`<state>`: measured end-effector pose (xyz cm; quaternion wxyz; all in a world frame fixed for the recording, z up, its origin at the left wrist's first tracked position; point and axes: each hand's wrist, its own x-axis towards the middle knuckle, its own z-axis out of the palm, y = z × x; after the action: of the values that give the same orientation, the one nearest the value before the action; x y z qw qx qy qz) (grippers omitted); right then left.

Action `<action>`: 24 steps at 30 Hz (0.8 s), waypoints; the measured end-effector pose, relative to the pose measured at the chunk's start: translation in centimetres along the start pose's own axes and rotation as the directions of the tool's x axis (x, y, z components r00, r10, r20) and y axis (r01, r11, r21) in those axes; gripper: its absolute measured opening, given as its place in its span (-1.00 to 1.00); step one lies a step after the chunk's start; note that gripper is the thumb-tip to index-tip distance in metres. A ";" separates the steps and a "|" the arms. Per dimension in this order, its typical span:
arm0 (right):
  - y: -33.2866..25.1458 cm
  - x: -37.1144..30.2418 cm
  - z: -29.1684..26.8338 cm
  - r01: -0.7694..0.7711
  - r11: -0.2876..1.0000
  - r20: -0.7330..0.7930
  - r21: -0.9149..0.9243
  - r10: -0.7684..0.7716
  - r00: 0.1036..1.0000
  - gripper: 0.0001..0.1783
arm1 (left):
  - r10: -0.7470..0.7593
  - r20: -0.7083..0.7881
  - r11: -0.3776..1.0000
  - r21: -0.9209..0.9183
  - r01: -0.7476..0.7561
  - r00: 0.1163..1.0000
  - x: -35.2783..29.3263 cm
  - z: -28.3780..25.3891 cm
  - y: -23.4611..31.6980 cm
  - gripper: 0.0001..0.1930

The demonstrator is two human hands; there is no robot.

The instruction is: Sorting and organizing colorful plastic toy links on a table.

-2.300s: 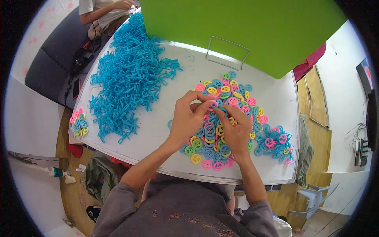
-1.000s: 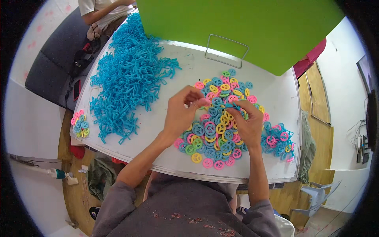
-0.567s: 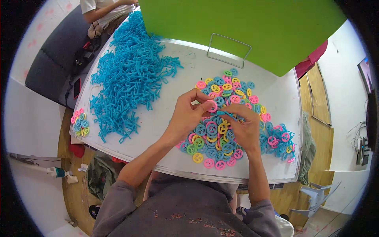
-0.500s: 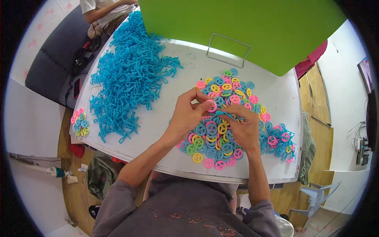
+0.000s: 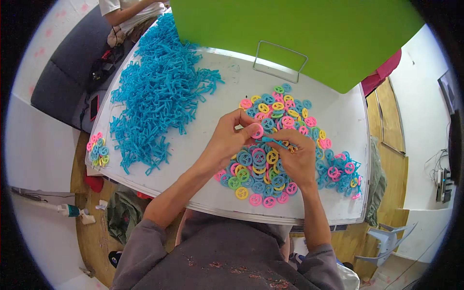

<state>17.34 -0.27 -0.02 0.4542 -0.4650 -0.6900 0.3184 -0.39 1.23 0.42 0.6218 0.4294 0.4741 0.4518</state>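
Between thumb and fingers, my left hand (image 5: 231, 137) pinches a pink plastic wheel (image 5: 257, 131). My right hand (image 5: 298, 154) is closed on a small blue plastic piece (image 5: 271, 140), whose tip points left and meets or nearly meets the wheel; whether they touch I cannot tell. Both hands are above a pile of small spoked wheels (image 5: 259, 157) in blue, pink, yellow and green. Some of these wheels are hidden under my hands. Left of them spreads a large heap of blue plastic pieces (image 5: 159, 82) on the white table (image 5: 193, 181).
By the right edge lies a cluster of blue pieces with wheels (image 5: 340, 171). A few wheels (image 5: 99, 151) sit at the left corner. A green panel (image 5: 299, 38) with a wire handle (image 5: 280, 63) stands at the back. Another person (image 5: 128, 14) is at the far left.
The wheel in my left hand has turned to show more of its face and shifted slightly down and left. The blue piece in my right hand has moved slightly left with it.
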 end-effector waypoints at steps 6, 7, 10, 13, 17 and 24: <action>0.0 0.2 -0.7 -0.379 0.908 0.080 0.180 0.370 0.925 -0.86 | 0.381 -0.077 0.892 0.294 -0.345 0.921 -1.5 1.8 -0.8 -0.91; -0.2 0.3 -0.8 -0.378 0.902 0.084 0.210 0.369 0.926 -0.87 | 0.398 -0.084 0.893 0.265 -0.364 0.914 -1.6 1.9 -0.8 -0.91; -0.5 0.4 -0.9 -0.372 0.890 0.075 0.263 0.366 0.928 -0.85 | 0.330 -0.141 0.943 0.084 -0.321 0.933 -1.3 2.2 -0.4 -0.94; 0.0 0.0 -0.5 -0.341 0.914 0.007 0.220 0.348 0.938 -0.85 | 0.440 -0.156 0.897 0.112 -0.427 0.884 -1.4 2.7 -1.2 -0.95; -0.5 0.0 -0.1 -0.299 0.915 -0.044 0.272 0.322 0.946 -0.85 | 0.458 -0.168 0.889 0.096 -0.448 0.873 -1.2 2.5 -1.3 -0.94; -0.7 0.0 -0.6 -0.429 0.763 0.115 0.483 0.431 0.895 -0.83 | 0.425 -0.169 0.903 0.008 -0.430 0.889 -1.5 2.9 -1.6 -0.88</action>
<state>17.67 -0.52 0.77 0.4739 -0.4783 -0.4589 0.5798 2.48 -0.89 -0.26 0.4717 0.4745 0.4118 0.6187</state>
